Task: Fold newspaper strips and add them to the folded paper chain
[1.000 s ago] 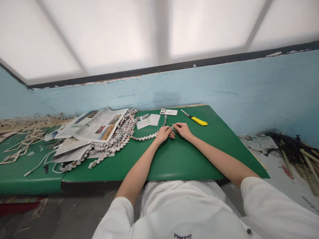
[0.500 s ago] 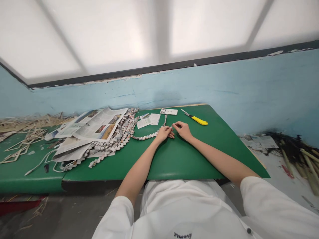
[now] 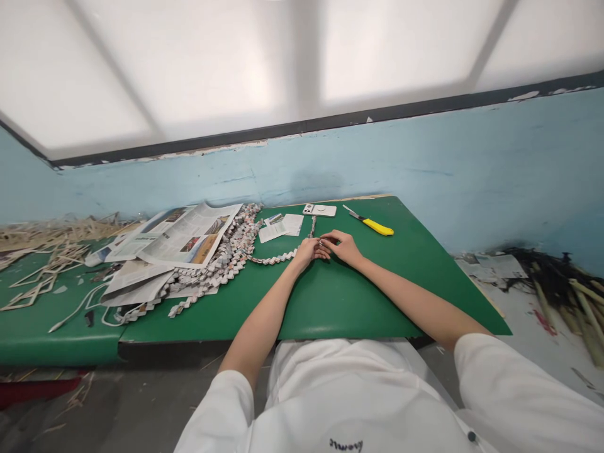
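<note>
A zigzag chain of folded newspaper (image 3: 274,259) runs from the pile at left to my left hand (image 3: 310,251), whose fingers are closed on it. Past the fingers, a narrow folded end (image 3: 313,225) sticks up toward the wall. My right hand (image 3: 345,247) meets the left one, thumb and fingertips pinched together at the chain's end; whatever is between them is too small and covered to make out. Beyond the hands lie cut newspaper pieces (image 3: 280,227) and a white phone (image 3: 319,210). A yellow-handled utility knife (image 3: 377,227) rests to the right, blade out.
Newspaper sheets (image 3: 189,236) lie over a heap of folded paper chains (image 3: 236,255) on the green tabletop (image 3: 349,302). A white cable (image 3: 70,318) and thin wooden strips (image 3: 56,261) are farther left. Sticks (image 3: 585,308) lie low at the right.
My right hand has moved slightly left, closing the small gap to my left hand, and its fingertips now touch the left fingers. The left hand has hardly moved.
</note>
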`<control>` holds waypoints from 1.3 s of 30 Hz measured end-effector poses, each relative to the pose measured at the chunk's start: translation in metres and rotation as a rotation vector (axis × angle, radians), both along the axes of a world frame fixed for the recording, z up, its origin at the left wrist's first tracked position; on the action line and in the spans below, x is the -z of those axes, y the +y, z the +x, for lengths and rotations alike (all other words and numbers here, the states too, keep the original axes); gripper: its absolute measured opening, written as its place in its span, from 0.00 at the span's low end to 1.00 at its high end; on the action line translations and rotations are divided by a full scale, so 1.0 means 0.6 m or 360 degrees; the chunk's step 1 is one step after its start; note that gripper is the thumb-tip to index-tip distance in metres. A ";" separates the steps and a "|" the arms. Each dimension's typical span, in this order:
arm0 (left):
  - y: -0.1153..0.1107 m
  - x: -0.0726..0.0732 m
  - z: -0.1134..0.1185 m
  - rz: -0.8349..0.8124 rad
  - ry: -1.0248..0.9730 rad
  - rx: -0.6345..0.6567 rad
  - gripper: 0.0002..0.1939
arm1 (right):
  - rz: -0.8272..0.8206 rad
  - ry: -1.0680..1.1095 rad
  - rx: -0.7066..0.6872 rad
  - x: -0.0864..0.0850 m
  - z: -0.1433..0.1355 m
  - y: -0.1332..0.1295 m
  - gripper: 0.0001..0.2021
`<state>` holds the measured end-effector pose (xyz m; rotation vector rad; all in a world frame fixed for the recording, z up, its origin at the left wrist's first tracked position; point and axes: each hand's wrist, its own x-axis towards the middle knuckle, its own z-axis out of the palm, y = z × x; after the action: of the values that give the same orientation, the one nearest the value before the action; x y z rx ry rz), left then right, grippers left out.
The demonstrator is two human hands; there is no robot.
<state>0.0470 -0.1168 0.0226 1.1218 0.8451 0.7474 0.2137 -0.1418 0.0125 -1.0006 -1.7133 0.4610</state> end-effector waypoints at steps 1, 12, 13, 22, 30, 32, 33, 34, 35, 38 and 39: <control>0.001 0.001 0.000 -0.0003 -0.0002 -0.0009 0.11 | -0.0032 -0.0001 -0.0005 0.001 0.000 0.001 0.16; 0.011 0.013 -0.005 0.0431 0.0306 -0.0158 0.11 | -0.0193 -0.0020 -0.0109 0.012 0.003 0.013 0.16; 0.010 0.012 -0.004 0.0424 0.0297 -0.0172 0.10 | -0.0205 0.0006 -0.0100 0.013 0.003 0.014 0.15; -0.005 0.002 -0.006 0.0425 0.0254 -0.0284 0.14 | -0.0406 -0.0082 -0.0313 0.013 0.006 0.014 0.16; -0.011 -0.006 -0.014 0.0705 0.0628 -0.0184 0.11 | -0.0504 -0.0219 -0.0537 0.007 0.013 0.014 0.18; -0.015 -0.008 -0.014 0.0816 0.0657 -0.0194 0.08 | -0.0457 -0.0284 -0.0539 0.008 0.012 0.013 0.18; -0.016 -0.009 -0.014 0.0864 0.0669 -0.0189 0.08 | -0.0428 -0.0318 -0.0538 0.009 0.011 0.012 0.18; -0.017 -0.010 -0.015 0.0907 0.0686 -0.0182 0.08 | -0.0400 -0.0348 -0.0535 0.010 0.010 0.011 0.18; -0.017 -0.010 -0.016 0.0952 0.0711 -0.0182 0.09 | -0.0373 -0.0374 -0.0528 0.010 0.009 0.009 0.18; -0.012 -0.006 -0.022 0.1133 0.0886 -0.0293 0.10 | -0.0296 -0.0464 -0.0481 0.008 0.006 0.004 0.18; -0.010 -0.005 -0.023 0.1216 0.0973 -0.0353 0.11 | -0.0274 -0.0498 -0.0468 0.006 0.005 0.002 0.18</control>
<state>0.0330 -0.1226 0.0254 2.0242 1.2540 0.9640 0.2168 -0.1406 0.0088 -0.9844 -2.1461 0.6785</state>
